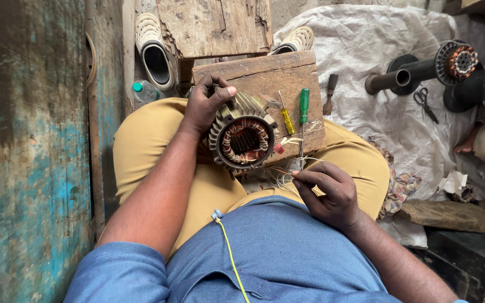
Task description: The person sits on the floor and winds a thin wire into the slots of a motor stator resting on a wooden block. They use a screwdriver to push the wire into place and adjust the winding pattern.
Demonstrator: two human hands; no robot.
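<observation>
Motor stator (244, 140), ribbed housing with copper windings showing in the bore, sits at centre frame on the near edge of a worn wooden block (265, 76) resting across the person's lap. Left hand (204, 104) grasps the stator's upper left rim, fingers curled over the housing and thumb on top. Right hand (328, 191), lower centre, has its fingers pinched shut on thin lead wires (285, 175) that run from the stator's lower right edge; the strands are fine and their exact count cannot be told.

On the block, right of the stator: a yellow-handled screwdriver (286, 116) and a green-handled screwdriver (303, 112), lying side by side, apart from both hands. A wooden-handled tool (330, 94) lies just off the block on the white sheet (366, 50). Scissors (425, 102) and a rotor on a shaft (422, 68) lie upper right, well apart.

Judgement: wire work is in hand. Done well, the left hand keeps the housing from rolling while the right draws the leads gently, without kinking or stripping them against the core edge.
</observation>
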